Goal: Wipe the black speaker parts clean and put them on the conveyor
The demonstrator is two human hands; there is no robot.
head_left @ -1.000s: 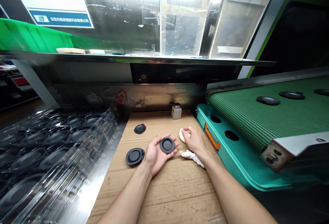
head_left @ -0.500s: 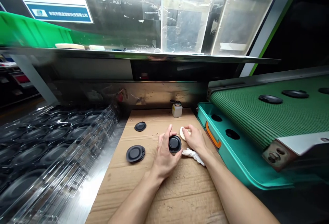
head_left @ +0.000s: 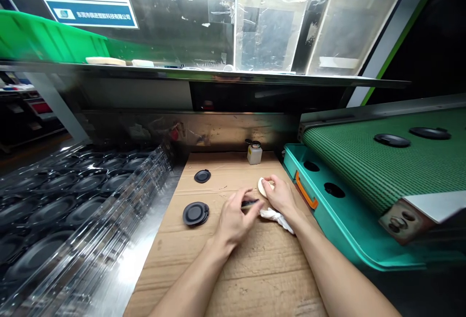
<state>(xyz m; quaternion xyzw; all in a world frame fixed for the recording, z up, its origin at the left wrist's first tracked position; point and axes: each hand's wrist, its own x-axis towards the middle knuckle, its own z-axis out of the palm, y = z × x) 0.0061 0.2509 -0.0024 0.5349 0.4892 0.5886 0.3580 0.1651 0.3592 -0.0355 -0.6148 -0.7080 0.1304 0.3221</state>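
Observation:
My left hand (head_left: 235, 217) is palm down over the cardboard sheet (head_left: 236, 268), its fingers closed on a black round cap (head_left: 249, 204) that shows edge-on at the fingertips. Just right of it, my right hand (head_left: 282, 195) grips a pale round pad (head_left: 262, 186), with a white cloth (head_left: 275, 218) lying under the wrist. Two more black caps lie on the cardboard to the left, a larger one (head_left: 195, 213) and a smaller one (head_left: 202, 176).
A small white bottle (head_left: 254, 153) stands at the cardboard's far edge. Clear trays of black caps (head_left: 65, 210) fill the left. A green conveyor belt (head_left: 378, 166) on the right carries black caps (head_left: 392, 140), over a teal frame (head_left: 327, 210) with an orange handle (head_left: 305, 191).
My left hand has turned from palm up to palm down, bringing the black cap over flat and edge-on beside my right hand. The right hand has stayed on the pad.

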